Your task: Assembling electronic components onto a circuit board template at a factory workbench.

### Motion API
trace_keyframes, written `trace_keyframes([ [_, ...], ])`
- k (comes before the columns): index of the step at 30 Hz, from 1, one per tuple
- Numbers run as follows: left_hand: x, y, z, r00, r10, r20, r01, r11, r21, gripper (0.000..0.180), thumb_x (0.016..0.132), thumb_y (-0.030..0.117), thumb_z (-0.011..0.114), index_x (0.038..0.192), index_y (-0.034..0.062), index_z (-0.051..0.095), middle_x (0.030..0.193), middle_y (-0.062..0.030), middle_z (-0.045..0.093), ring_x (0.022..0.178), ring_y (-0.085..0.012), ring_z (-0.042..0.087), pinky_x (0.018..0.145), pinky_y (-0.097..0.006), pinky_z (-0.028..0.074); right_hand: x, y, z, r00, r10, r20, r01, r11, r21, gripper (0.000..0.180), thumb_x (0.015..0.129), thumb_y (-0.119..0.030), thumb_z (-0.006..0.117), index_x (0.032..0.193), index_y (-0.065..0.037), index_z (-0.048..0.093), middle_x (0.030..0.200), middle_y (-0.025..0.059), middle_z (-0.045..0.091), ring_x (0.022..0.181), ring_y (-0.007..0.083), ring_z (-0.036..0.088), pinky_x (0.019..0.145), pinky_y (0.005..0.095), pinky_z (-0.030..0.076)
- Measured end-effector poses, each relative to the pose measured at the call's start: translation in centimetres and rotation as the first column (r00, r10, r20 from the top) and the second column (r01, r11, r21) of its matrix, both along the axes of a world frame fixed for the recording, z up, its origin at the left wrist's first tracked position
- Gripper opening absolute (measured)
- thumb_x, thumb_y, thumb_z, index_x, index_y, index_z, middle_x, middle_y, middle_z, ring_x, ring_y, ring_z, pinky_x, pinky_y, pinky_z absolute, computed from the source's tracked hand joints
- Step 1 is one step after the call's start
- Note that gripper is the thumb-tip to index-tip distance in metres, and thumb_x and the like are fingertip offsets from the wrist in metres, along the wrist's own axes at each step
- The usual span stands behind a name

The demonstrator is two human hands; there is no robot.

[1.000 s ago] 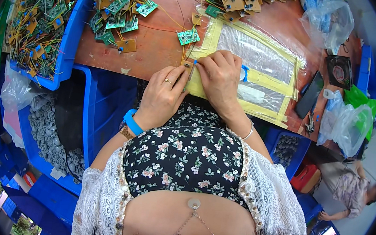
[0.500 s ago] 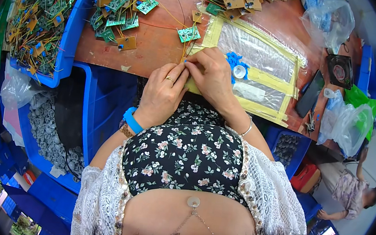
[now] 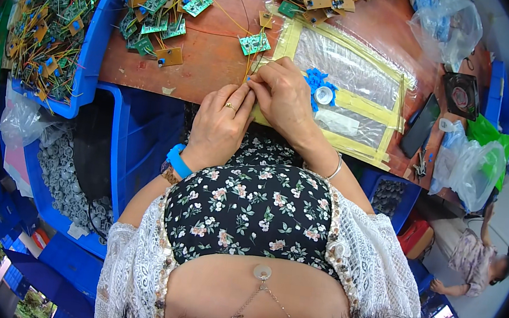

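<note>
Head view, centre of frame: the left hand (image 3: 221,124) and right hand (image 3: 286,97) meet fingertip to fingertip at the near edge of the brown table (image 3: 208,67). Both are pinched together on a small part with a blue tip (image 3: 249,79); what the part is cannot be told. Thin yellow wires (image 3: 250,65) run up from the pinch to a green circuit board (image 3: 254,43) just above. Right of the hands lies a clear sheet taped in yellow (image 3: 350,76), bearing a heap of small blue pieces (image 3: 316,78). Upper left, a blue bin (image 3: 93,43) holds wired boards.
</note>
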State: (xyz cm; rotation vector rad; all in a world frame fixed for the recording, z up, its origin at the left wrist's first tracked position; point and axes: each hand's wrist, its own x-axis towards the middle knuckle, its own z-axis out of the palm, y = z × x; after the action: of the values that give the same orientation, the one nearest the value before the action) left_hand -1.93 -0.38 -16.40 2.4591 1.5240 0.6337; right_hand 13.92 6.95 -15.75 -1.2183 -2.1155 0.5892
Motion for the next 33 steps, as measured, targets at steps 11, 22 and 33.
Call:
trace_keyframes([
  [11, 0.4, -0.2, 0.1, 0.999, 0.033, -0.03, -0.032, 0.999, 0.028, 0.042, 0.087, 0.015, 0.07, 0.125, -0.003, 0.066, 0.129, -0.0118, 0.065, 0.118, -0.0276, 0.057, 0.1, -0.042, 0.045, 0.3, 0.0, 0.2, 1.0, 0.006, 0.013, -0.005, 0.999, -0.038, 0.009, 0.081, -0.007, 0.074, 0.079, -0.001, 0.067, 0.079, 0.0124, 0.066, 0.082, 0.0318, 0.061, 0.071, 0.0412, 0.051],
  [22, -4.5, 1.7, 2.4, 0.975, -0.096, 0.201, 0.033, 0.954, 0.297, 0.048, 0.08, 0.006, 0.08, 0.126, -0.0016, 0.068, 0.126, -0.017, 0.068, 0.112, -0.0319, 0.066, 0.094, -0.042, 0.054, 6.1, -0.1, 1.7, 0.973, -0.223, -0.057, 0.229, 0.963, 0.143, 0.008, 0.084, -0.004, 0.076, 0.092, -0.003, 0.075, 0.087, 0.0123, 0.071, 0.081, 0.0277, 0.065, 0.072, 0.0356, 0.052],
  [33, -0.2, 7.7, 1.4, 0.999, 0.033, 0.042, -0.043, 0.964, 0.264, 0.035, 0.086, 0.011, 0.071, 0.12, 0.0028, 0.068, 0.12, -0.0125, 0.067, 0.113, -0.0311, 0.06, 0.097, -0.044, 0.049, 12.3, 0.4, 0.1, 0.925, -0.368, 0.101, 0.381, 0.89, -0.249, 0.02, 0.088, -0.001, 0.07, 0.107, 0.001, 0.07, 0.089, 0.0107, 0.07, 0.077, 0.0153, 0.066, 0.068, 0.0304, 0.055],
])
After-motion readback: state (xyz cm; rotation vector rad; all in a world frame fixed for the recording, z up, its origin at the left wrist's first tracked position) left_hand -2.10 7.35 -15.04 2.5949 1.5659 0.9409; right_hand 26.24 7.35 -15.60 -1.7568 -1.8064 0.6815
